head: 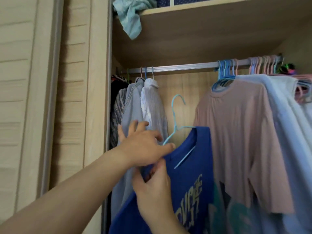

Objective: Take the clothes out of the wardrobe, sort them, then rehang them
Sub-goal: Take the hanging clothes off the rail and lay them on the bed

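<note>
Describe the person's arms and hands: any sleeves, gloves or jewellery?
Both are bare. The left hand and its long forearm show no sleeve, glove, watch or bracelet. The right hand is also ungloved, with no sleeve at its wrist. No rings show on the fingers in view.

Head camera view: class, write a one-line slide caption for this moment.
Both hands, left and right, fit a blue T-shirt onto a light blue hanger below the wardrobe rail.
</note>
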Available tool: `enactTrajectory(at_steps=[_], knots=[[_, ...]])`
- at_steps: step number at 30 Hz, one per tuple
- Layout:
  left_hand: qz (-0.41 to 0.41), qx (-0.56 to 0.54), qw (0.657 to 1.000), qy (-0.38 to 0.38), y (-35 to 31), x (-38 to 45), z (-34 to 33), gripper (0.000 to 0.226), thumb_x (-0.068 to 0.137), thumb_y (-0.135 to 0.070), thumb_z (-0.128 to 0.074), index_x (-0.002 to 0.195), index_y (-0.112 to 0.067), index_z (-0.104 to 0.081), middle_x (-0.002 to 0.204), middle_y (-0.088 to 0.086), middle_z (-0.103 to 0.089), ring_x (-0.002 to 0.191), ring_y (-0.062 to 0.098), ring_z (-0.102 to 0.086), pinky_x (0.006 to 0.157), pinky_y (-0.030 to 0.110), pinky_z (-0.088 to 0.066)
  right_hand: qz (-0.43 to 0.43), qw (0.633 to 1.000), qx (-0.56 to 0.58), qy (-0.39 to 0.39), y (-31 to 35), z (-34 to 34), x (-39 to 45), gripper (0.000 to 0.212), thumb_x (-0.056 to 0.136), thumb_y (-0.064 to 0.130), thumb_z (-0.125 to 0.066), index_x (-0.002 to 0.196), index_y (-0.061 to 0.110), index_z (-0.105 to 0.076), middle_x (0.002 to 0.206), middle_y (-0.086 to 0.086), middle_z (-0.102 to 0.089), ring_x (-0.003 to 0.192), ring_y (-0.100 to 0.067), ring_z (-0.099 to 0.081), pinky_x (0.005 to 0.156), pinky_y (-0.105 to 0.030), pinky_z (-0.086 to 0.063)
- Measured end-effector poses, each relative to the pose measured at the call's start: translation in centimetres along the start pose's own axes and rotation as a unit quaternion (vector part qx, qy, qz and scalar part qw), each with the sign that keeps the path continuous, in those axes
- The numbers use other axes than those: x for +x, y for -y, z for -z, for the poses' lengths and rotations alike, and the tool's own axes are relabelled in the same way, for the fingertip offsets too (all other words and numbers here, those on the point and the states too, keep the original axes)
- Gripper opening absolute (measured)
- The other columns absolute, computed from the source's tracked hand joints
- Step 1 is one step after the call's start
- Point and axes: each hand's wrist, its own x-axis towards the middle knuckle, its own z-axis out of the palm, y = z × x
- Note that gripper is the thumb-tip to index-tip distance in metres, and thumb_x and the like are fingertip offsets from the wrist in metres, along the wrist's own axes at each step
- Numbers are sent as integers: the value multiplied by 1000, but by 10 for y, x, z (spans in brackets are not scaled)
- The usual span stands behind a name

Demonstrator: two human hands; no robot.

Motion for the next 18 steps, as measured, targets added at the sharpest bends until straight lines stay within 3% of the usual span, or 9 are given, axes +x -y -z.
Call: enactTrajectory(at_steps=[1, 3, 5, 6, 9, 11, 13, 16, 18], knots=[[2, 23, 1000, 1, -1, 4, -1, 52, 84, -74, -51, 122, -40, -62, 159, -3, -25, 152, 23, -3, 116, 65, 11, 17, 999, -16, 35, 10, -6, 2, 34, 74, 41, -68, 105, 35, -53, 78, 7, -65, 71, -7, -64, 70, -38, -55], [2, 95, 992, -79, 8, 10, 4, 37, 93, -51, -51, 122, -33, -64, 152, 0, -35, 148, 28, -15, 118, 68, 2, 60, 989, -63, 121, 25, -8, 5, 31, 81, 34, -69, 106, 35, -51, 84, 11, -65, 80, -7, -64, 76, -39, -55], [-20, 198, 963, -180, 27, 13, 12, 32, 94, -35, -49, 120, -33, -67, 151, 6, -36, 147, 36, -18, 119, 67, -4, 128, 955, -153, 219, 32, 5, 7, 23, 87, 39, -64, 105, 35, -50, 89, 13, -62, 83, -6, -60, 79, -37, -53], [-35, 229, 948, -217, 38, 14, 17, 34, 91, -31, -48, 117, -32, -70, 152, 10, -35, 147, 41, -20, 118, 67, -8, 179, 933, -207, 232, 36, 17, 9, 20, 90, 40, -61, 108, 36, -52, 91, 14, -60, 85, -6, -58, 81, -36, -51], [-39, 237, 922, -304, 70, 20, 23, 47, 79, -36, -58, 124, -25, -66, 157, 19, -33, 147, 46, -20, 115, 68, -14, 312, 901, -285, 101, 52, 62, 35, 16, 94, 32, -52, 105, 28, -63, 94, 13, -61, 88, -8, -57, 82, -34, -49], [-26, 240, 922, -303, 84, 26, 22, 63, 77, -48, -56, 136, -24, -58, 161, 18, -28, 151, 44, -11, 115, 70, -14, 330, 894, -302, -3, 64, 93, 76, 14, 92, 23, -51, 92, 22, -64, 89, 8, -61, 84, -15, -58, 77, -40, -50], [-38, 249, 920, -302, 90, 31, 17, 72, 76, -53, -43, 140, -22, -57, 161, 19, -28, 152, 47, -5, 112, 74, -16, 307, 863, -393, -77, 73, 124, 125, 16, 90, 18, -52, 96, 18, -67, 96, -1, -62, 92, -22, -56, 80, -43, -49], [-41, 240, 916, -317, 90, 35, 11, 76, 72, -53, -41, 136, -16, -60, 157, 21, -36, 151, 50, -1, 110, 77, -15, 247, 730, -610, -185, 76, 179, 188, 30, 85, 16, -50, 107, 1, -65, 108, -20, -59, 102, -39, -50, 81, -46, -43], [-44, 236, 915, -324, 90, 38, 10, 75, 69, -51, -49, 133, -14, -61, 153, 23, -41, 151, 50, -1, 110, 78, -15, 198, 665, -679, -240, 76, 212, 211, 42, 78, 14, -39, 106, -8, -61, 106, -30, -56, 99, -42, -49, 84, -49, -41]])
